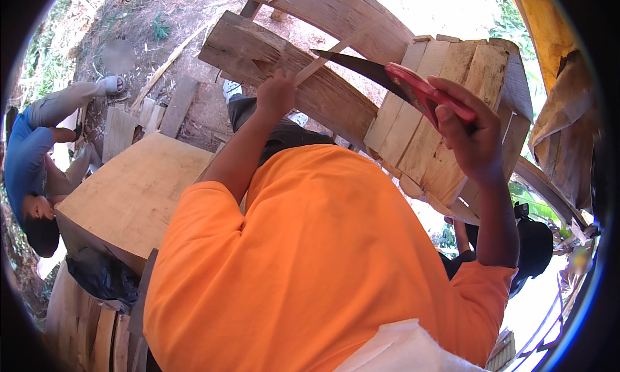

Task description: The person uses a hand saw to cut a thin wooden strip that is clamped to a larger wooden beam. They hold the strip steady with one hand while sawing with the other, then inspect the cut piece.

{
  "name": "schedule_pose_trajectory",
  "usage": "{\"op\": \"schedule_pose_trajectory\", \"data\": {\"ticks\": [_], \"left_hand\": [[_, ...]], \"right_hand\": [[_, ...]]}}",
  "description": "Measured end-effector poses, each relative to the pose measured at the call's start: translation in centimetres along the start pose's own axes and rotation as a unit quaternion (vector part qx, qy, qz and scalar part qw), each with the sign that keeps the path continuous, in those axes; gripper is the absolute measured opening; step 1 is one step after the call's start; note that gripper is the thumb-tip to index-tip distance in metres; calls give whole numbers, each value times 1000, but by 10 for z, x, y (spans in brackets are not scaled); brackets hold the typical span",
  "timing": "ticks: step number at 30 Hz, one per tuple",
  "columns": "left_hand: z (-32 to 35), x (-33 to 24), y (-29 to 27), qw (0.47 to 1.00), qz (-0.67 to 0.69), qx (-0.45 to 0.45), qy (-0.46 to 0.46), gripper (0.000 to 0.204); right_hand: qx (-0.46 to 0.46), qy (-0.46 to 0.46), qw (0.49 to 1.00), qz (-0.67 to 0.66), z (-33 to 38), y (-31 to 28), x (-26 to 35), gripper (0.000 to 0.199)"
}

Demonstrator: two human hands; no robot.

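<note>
My right hand (469,132) grips the red handle of a handsaw (418,90). Its dark blade (355,64) points left toward a thin wooden strip (325,57). My left hand (276,94) is closed around the lower end of that strip and holds it against a wide weathered plank (323,97). The blade tip lies close to the strip, just right of my left hand. My orange shirt (323,262) fills the lower middle of the view and hides what lies beneath it.
A panel of pale nailed boards (445,133) stands behind the saw. A plywood box (129,191) sits at the left, with scrap boards (165,107) on the dirt beyond it. A person in blue (26,159) crouches far left; another in a dark cap (535,249) is lower right.
</note>
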State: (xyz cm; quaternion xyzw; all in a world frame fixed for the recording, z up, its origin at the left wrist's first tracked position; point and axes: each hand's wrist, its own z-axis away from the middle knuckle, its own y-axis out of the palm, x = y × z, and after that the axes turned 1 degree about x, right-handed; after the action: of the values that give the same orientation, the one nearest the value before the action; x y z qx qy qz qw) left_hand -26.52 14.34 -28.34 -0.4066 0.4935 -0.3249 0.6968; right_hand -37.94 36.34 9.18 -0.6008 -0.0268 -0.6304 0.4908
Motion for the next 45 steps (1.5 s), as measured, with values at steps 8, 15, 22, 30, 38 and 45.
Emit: {"op": "schedule_pose_trajectory", "data": {"ticks": [8, 15, 22, 30, 38, 45], "left_hand": [[-31, -6, 14, 994, 6, -105, 39, 33], [-56, -23, 14, 992, 19, -117, 34, 31], [-74, -20, 23, 980, 52, -180, 62, 22], [-87, -23, 45, 976, 43, -204, 65, 27], [-91, -24, 48, 989, 24, -140, 53, 31], [-96, -28, 48, 988, -4, -144, 51, 31]], "right_hand": [[-50, 17, 998, 34, -11, -18, -14, 35], [2, 9, 999, 34, -26, -20, -10, 35], [-1, -29, 999, 39, -29, -17, -15, 33], [4, -18, 998, 52, -29, -21, -20, 37], [70, 113, 986, 99, -35, -30, -14, 41], [36, 34, 989, 141, -35, -23, -14, 39]]}}
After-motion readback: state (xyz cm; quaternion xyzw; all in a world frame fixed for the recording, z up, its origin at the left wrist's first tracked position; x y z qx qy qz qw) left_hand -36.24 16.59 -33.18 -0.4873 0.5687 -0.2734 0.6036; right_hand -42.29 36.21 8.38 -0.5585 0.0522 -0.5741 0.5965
